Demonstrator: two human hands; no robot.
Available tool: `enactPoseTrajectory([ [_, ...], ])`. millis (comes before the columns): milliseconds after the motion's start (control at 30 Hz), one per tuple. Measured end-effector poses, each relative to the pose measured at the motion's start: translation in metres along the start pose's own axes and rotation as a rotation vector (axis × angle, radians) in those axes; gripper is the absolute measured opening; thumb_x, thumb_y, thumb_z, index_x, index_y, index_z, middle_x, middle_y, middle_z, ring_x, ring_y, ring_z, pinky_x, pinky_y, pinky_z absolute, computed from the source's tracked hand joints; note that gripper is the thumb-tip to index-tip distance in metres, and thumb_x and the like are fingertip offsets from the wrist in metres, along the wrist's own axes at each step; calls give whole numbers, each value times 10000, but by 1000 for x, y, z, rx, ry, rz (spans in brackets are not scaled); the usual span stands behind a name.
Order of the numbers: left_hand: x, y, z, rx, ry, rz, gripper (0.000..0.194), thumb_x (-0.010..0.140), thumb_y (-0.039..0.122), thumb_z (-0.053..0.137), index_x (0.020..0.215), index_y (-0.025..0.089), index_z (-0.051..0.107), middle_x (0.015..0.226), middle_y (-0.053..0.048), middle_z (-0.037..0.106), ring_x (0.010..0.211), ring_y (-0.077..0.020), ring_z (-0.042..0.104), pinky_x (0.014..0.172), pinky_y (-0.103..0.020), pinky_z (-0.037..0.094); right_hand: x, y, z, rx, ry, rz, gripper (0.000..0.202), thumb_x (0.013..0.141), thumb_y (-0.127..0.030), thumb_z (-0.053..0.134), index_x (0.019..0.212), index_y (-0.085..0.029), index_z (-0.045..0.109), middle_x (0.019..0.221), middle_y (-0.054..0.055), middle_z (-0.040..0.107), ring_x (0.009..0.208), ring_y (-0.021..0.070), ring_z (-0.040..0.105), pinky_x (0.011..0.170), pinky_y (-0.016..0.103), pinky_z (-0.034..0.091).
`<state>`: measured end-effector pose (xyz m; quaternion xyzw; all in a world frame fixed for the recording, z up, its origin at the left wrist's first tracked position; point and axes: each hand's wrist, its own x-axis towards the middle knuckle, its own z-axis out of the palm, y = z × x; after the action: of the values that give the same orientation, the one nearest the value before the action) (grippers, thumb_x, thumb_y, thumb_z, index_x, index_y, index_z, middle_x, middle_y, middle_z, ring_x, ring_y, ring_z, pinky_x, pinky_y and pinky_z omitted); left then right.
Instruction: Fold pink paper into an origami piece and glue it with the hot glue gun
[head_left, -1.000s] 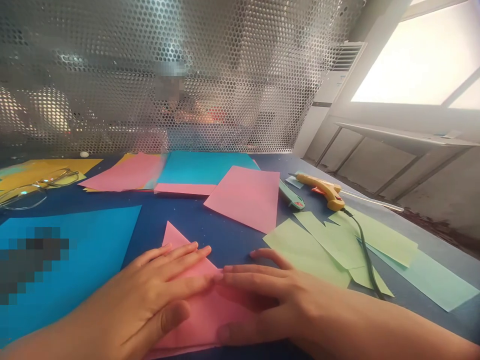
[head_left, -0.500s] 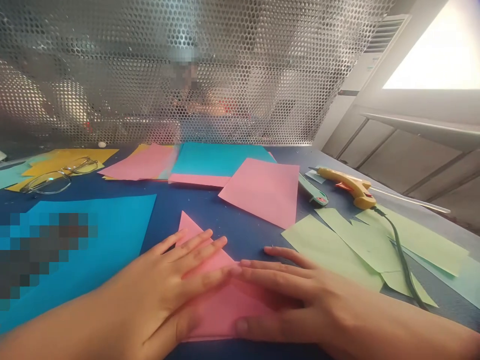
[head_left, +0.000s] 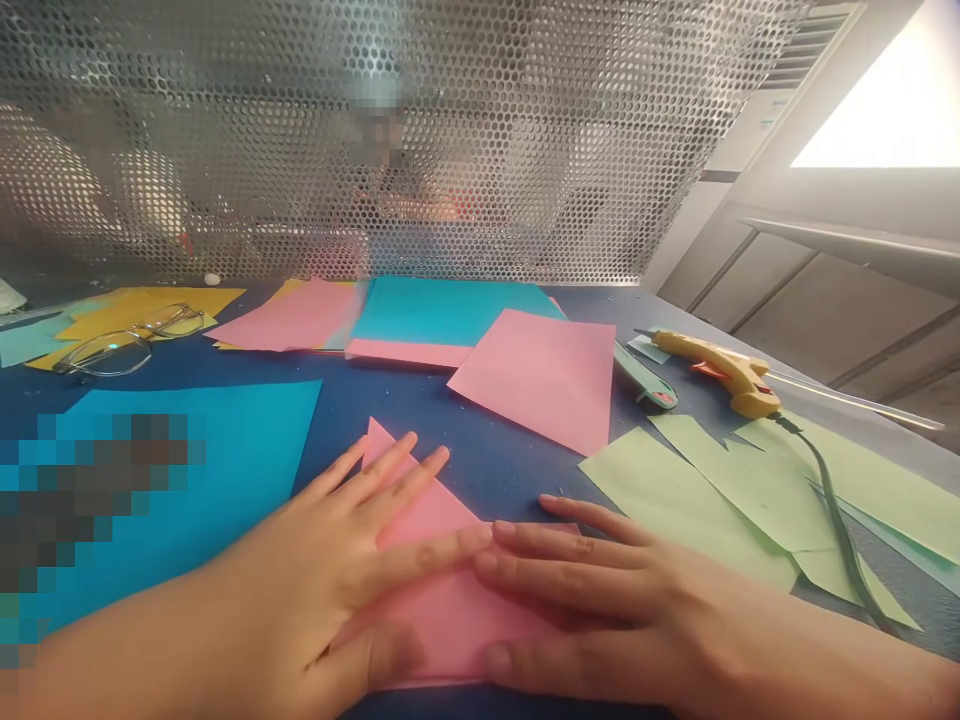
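Under both hands lies a folded sheet of pink paper, flat on the blue tabletop, with one pointed corner showing beyond my left fingers. My left hand rests on its left part, fingers spread. From the right, my right hand lies across the paper with its fingers stretched out, covering much of that side. The index fingertips of the two hands meet near the middle of the upper fold. A loose pink sheet lies just beyond the hands.
Blue paper lies at left, with glasses behind it. Blue sheets lie at the back before a perforated metal panel. To the right are a green cutter, a yellow glue gun and green papers.
My left fingers have spread wider on the pink paper. My right hand stays on its right side. The view has shifted slightly, so most things appear a little further right.
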<state>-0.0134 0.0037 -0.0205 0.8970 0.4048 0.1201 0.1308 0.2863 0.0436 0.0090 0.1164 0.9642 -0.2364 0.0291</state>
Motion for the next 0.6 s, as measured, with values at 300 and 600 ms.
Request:
enactPoseTrajectory([
  [300,-1,0,-2,2,-25,-4,705,946,725,499,1583,456,365,1667,42,400,1592,-372,192,1254,-595,256,2,0,-1,-61,-47,27,529,1117,-231,374,1622,-391,366,1695,-89,231,1562,151,260,1279,447,150],
  [600,-1,6,-4,-6,-37,-18,743,932,749,509,1593,456,341,1678,41,380,1601,-368,159,1257,-585,250,4,-1,-5,-27,-57,-1,486,1128,-253,348,1598,-348,430,1683,-51,241,1562,175,227,1269,455,158],
])
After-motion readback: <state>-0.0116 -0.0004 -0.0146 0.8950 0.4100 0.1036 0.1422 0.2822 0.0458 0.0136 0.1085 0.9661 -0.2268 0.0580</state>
